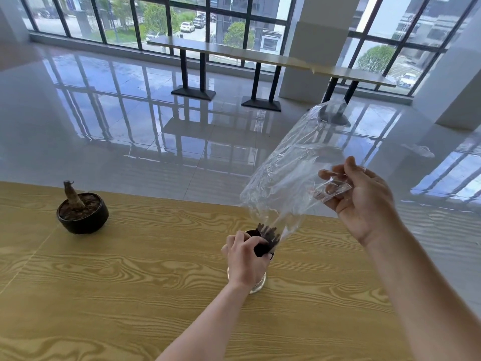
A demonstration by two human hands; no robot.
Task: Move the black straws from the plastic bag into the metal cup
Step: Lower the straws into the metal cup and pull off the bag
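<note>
Blocking metal cup (258, 284): left hand (246, 259), straws (268, 237); plant pot (82, 213) well apart.

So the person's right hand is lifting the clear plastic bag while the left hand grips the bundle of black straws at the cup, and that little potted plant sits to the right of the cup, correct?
Not quite. In the head view the potted plant sits to the left of the cup, not the right. The rest holds: the right hand lifts the clear plastic bag, and the left hand grips the black straws at the cup.
</note>
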